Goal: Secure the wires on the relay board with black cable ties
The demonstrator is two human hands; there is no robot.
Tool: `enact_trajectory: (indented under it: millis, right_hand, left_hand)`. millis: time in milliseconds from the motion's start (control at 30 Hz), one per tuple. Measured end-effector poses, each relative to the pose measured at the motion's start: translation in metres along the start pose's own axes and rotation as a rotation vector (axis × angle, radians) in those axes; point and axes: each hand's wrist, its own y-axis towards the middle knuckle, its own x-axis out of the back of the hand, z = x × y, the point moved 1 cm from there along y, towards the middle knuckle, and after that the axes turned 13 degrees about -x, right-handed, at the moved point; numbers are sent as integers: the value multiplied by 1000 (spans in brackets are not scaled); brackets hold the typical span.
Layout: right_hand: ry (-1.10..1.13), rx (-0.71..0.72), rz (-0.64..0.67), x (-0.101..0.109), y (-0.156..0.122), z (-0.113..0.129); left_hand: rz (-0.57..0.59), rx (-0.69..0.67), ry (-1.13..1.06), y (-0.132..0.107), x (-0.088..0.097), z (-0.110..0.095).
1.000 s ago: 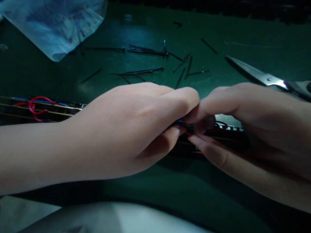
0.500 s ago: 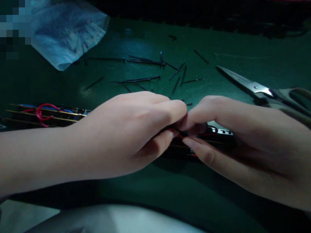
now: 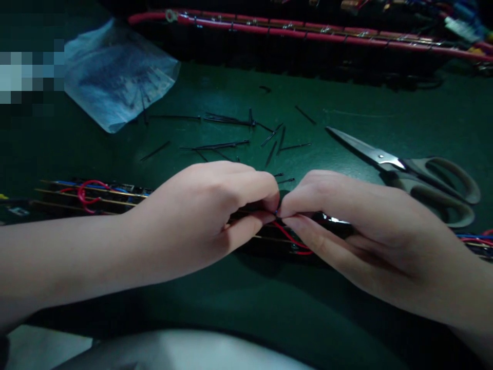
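My left hand [image 3: 219,210] and my right hand [image 3: 358,226] meet at the middle, thumb and forefinger of each pinched together almost tip to tip. What sits between the fingertips is small, dark and mostly hidden, with a speck of blue showing. A red wire [image 3: 288,235] runs from beneath the fingertips down to the right. Both hands are over a long, low assembly of boards and wires [image 3: 111,198], which my left wrist and right hand partly cover. Just beyond my fingers lie loose black cable ties [image 3: 227,120].
Scissors with dark handles [image 3: 393,162] lie open to the right, behind my right hand. A clear plastic bag [image 3: 123,77] rests at the back left of the green table [image 3: 215,303]. Across the back stretches a dark unit with a thick red cable [image 3: 269,31].
The view has tilted up, so the back unit's red cable and the scissor handles show more fully. My fingertips have drawn closer together, and more red wire shows below them.
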Motion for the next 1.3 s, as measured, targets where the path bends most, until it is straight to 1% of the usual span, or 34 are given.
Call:
enact_trajectory:
  millis: [267,500,633,700,767,833,900,1000,1067,1200,1300]
  right_hand:
    - [13,8,-30,0,-3,-2]
    - [22,0,-34,1,-4,-1]
    - [23,-1,-54,1,-3,0]
    - [33,-39,-65,2,-3,0]
    - [53,-104,-79,2,-2,0]
    - [83,-155,-82,3,-1,-1]
    - [97,-159,-75,4,0,0]
    - [84,-136,-68,4,1,2]
    - [82,-141,-66,3,1,3]
    - [79,-154,-58,2,2,4]
    - [73,-126,-77,3,3,3]
  left_hand:
    - [-28,33,-6,-2,-1,1]
    - [-11,22,-1,-2,-2,2]
    - [-8,39,-21,-2,-1,1]
    - [6,50,-26,-3,-1,1]
    - [-4,33,-12,-3,-1,0]
    - [-33,-18,3,-4,-1,-2]
    - [-37,-89,28,-5,-2,-3]
    - [43,-236,167,-6,-5,-6]
    - [72,-325,286,-7,-7,-8]
    - [92,-381,381,-9,-10,-8]
    - [48,-486,450,-11,-11,-8]
